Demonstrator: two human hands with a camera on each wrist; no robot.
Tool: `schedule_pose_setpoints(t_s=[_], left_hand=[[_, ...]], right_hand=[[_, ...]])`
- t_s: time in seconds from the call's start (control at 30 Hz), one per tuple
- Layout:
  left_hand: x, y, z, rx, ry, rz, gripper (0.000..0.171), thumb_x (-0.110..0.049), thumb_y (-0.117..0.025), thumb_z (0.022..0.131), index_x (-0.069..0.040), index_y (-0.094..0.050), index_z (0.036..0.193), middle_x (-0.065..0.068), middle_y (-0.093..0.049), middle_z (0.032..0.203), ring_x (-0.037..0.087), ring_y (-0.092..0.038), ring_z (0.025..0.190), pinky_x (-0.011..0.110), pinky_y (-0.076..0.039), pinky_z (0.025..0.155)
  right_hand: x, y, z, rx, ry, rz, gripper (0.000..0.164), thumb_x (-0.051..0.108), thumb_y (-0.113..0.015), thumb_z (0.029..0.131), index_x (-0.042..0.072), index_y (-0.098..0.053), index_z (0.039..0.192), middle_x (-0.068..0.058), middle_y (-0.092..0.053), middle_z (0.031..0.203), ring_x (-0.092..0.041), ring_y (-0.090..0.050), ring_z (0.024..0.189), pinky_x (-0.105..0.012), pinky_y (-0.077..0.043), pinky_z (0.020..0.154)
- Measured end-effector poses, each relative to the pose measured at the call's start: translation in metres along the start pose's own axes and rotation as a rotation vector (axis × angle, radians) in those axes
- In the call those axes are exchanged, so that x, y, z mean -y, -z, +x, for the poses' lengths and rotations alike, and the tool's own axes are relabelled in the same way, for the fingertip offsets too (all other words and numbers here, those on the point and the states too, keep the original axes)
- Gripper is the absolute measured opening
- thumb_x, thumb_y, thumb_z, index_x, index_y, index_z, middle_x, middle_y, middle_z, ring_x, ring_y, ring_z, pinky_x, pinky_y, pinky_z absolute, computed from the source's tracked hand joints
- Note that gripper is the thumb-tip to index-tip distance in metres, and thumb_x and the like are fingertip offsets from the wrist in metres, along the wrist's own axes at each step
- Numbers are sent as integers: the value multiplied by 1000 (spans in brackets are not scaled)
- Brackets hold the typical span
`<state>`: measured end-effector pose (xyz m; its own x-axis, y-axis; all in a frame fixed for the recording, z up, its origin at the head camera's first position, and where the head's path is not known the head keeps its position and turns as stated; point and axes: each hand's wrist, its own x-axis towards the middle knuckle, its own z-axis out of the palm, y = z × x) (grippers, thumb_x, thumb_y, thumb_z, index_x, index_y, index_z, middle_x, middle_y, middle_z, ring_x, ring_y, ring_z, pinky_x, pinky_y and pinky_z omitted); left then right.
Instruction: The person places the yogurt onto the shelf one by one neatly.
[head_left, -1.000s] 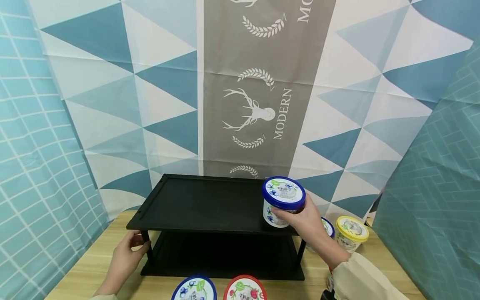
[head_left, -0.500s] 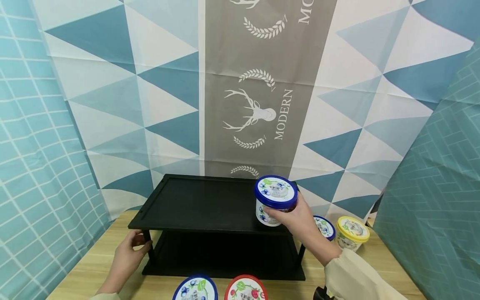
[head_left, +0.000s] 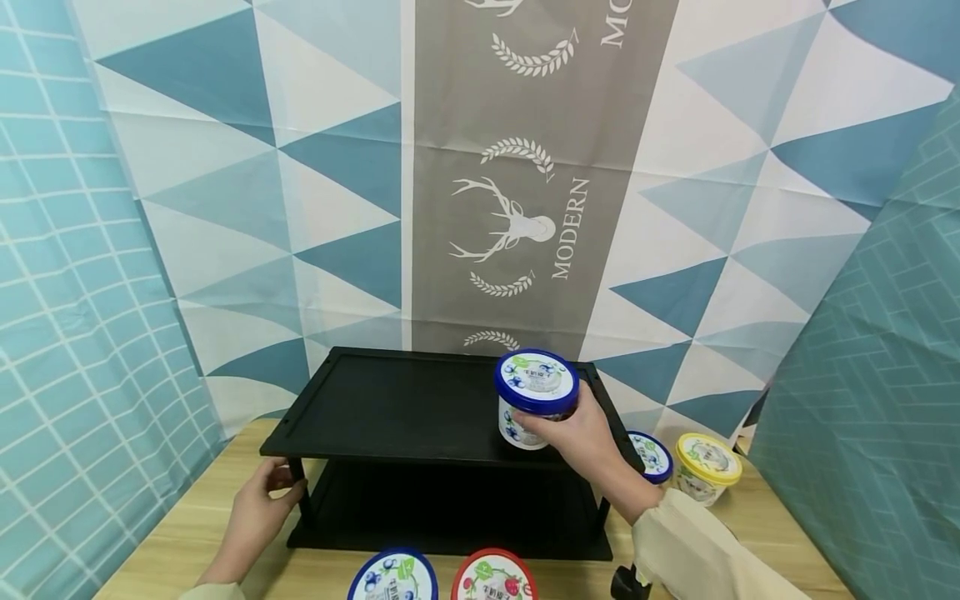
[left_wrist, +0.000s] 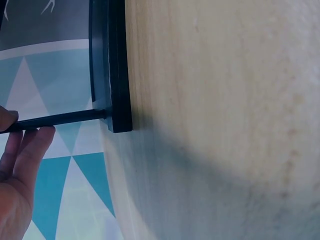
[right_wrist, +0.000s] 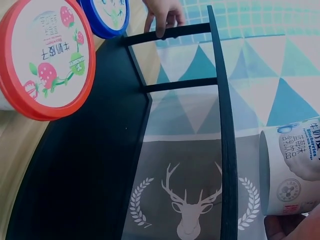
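Deer-printed cloth (head_left: pixel 517 225) behind a wood-grain table (head_left: pixel 183 521).

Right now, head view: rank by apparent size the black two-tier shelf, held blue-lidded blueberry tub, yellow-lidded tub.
1. Black two-tier shelf
2. Held blue-lidded blueberry tub
3. Yellow-lidded tub
Apparent size only.

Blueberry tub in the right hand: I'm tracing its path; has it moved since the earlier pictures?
Yes, in the head view the blueberry tub has shifted left relative to the black two-tier shelf.

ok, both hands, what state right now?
Left hand: closed, pinching a shelf post.
Right hand: closed, holding a blue-lidded tub.
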<state>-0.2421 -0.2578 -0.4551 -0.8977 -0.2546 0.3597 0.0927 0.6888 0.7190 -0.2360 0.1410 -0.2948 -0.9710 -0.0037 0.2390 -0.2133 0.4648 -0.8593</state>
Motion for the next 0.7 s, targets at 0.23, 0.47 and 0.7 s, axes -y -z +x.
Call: schedule_pose_setpoints(t_s=[0.23, 0.47, 0.7], left_hand=[[0, 0, 0, -7, -8, 1, 36, -10, -61, 79, -11, -50, 113, 12, -62, 96, 2, -57, 79, 19, -46, 61], [-2, 2, 0, 20, 12, -14, 36, -13, -60, 81, -11, -49, 115, 14, -61, 100, 5, -57, 81, 19, -46, 62], [0, 1, 0, 27, 14, -16, 36, -13, -60, 81, -12, -48, 115, 13, -61, 100, 7, -57, 82, 21, -47, 63]], right_hand=[[2, -8, 1, 1, 9, 18, 89, 46, -74, 62, 15, -26, 131, -7, -43, 129, -28, -43, 119, -50, -39, 93], [6, -17, 5, -9, 11, 8, 89, 47, -74, 62, 15, -27, 131, -8, -43, 128, -28, -44, 118, -51, -38, 94], [8, -26, 8, 4, 26, 33, 89, 46, -75, 62, 14, -28, 131, -8, -44, 128, -27, -44, 118, -50, -38, 94]])
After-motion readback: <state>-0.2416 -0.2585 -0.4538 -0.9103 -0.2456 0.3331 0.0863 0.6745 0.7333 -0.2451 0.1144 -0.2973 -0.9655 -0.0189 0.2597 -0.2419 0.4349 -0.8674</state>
